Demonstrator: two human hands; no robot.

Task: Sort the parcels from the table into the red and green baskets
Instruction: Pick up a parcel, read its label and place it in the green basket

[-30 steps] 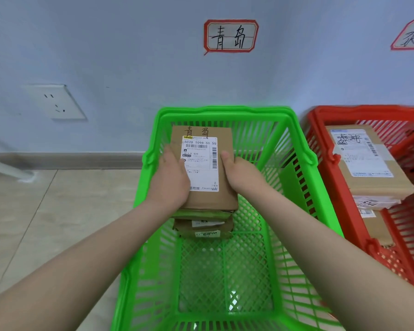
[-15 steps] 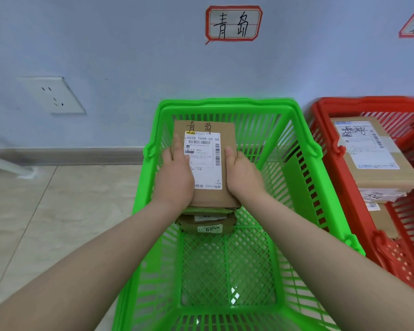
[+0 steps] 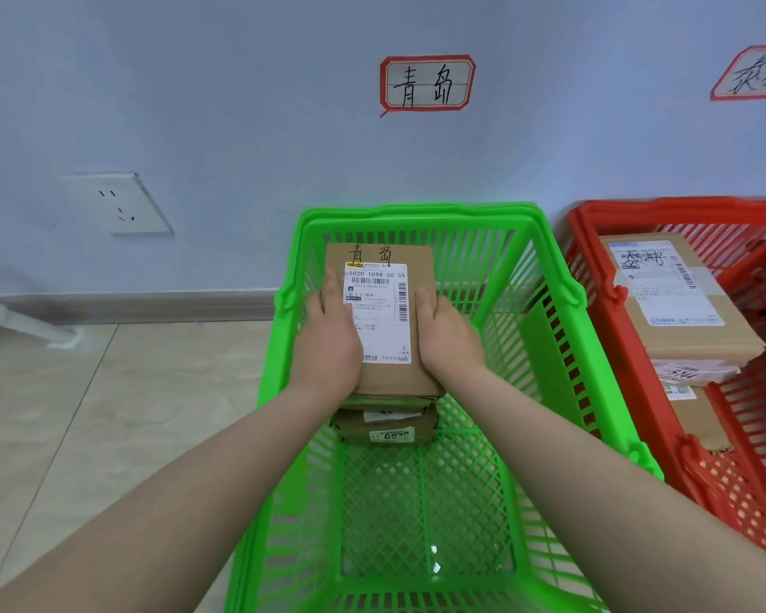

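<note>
Both hands grip one item: the left hand and the right hand clamp the long sides of a brown rectangular cardboard parcel with a white shipping label, thumbs lying on its top face and the remaining fingers hidden down its sides. The parcel is inside the green plastic lattice basket, toward the far end. The near half of the basket floor shows bare mesh. Directly under the held parcel lies a short stack of brown cardboard parcels. Whether the held parcel already bears on that stack cannot be told. To the right, just beside the green basket, the red plastic lattice basket holds a stack topped by a larger brown labelled carton. On the wall behind, a red-bordered paper sign hangs above the green basket; its handwritten characters match those on the held parcel, so the destination is judged correct. A second red-bordered sign hangs above the red basket. Status: several parcels are sorted into each basket, and the current placement is nearly done, with release outstanding. The table is out of view, so the remaining count is unknown.
</note>
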